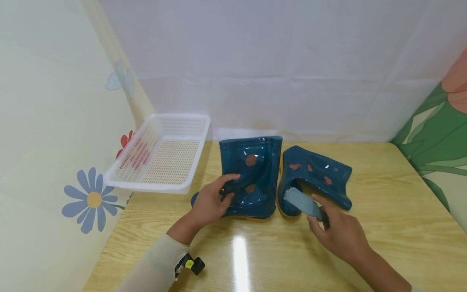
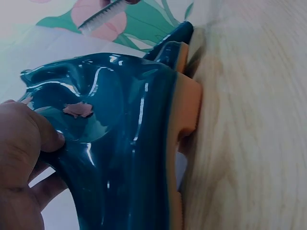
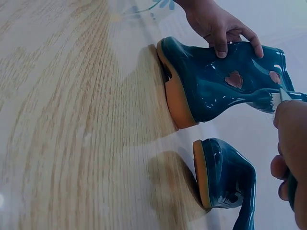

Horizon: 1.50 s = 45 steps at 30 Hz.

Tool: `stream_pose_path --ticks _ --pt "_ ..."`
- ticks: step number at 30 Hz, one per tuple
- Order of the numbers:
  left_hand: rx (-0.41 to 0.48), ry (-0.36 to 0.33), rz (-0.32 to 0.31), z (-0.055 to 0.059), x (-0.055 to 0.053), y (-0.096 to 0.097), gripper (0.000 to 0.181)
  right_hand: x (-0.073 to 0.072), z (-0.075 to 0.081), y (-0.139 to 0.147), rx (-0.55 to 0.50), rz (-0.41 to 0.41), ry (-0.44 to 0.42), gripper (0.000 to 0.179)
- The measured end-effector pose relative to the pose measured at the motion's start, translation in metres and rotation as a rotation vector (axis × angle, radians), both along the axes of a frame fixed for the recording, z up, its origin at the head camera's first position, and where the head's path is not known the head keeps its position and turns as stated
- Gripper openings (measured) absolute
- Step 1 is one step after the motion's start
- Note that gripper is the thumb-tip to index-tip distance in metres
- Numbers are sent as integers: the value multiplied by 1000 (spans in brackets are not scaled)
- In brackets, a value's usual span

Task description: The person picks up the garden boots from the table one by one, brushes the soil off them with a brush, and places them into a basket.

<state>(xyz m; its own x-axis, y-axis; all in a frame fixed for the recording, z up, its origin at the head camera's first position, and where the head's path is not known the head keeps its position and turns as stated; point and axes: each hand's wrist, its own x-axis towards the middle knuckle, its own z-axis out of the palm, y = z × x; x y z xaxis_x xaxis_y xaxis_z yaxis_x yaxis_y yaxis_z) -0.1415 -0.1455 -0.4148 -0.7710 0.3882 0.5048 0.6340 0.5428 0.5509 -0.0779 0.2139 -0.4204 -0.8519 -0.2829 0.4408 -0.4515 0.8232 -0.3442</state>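
Two glossy dark teal rain boots with tan-orange soles and brown patches stand on the table. My left hand grips the left boot by its side, thumb on the shaft in the left wrist view. In my right hand is a scrubbing brush with a grey-blue back and white bristles. In the head view the brush overlaps the right boot, whose shaft flops over to the right. Seen from the right wrist, the bristles overlap the upper edge of the left boot.
A white plastic basket with a perforated bottom stands at the back left of the wood-grain table. Behind the boots rises a pale wall covering, with printed flowers on the panels at both sides.
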Motion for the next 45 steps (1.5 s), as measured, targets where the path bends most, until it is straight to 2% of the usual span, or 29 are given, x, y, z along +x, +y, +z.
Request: stream_pose_path --ticks 4,8,12,19,25,34,45 --pt "3 -66 8 3 0 -1 63 -2 1 -6 -4 30 13 60" --pt "6 -107 23 3 0 -1 62 -5 4 -15 31 49 -17 57" --pt "16 -101 25 3 1 0 63 -9 7 -26 73 55 -63 54" --pt "22 -93 25 2 0 1 63 -14 3 -44 67 104 -11 53" --pt "29 -75 22 1 0 1 63 -16 2 -55 66 123 -44 54" --pt "32 -65 14 1 2 2 61 -19 -2 -65 73 144 44 59" --pt "35 -62 10 2 4 1 62 -23 -4 -74 54 136 82 58"
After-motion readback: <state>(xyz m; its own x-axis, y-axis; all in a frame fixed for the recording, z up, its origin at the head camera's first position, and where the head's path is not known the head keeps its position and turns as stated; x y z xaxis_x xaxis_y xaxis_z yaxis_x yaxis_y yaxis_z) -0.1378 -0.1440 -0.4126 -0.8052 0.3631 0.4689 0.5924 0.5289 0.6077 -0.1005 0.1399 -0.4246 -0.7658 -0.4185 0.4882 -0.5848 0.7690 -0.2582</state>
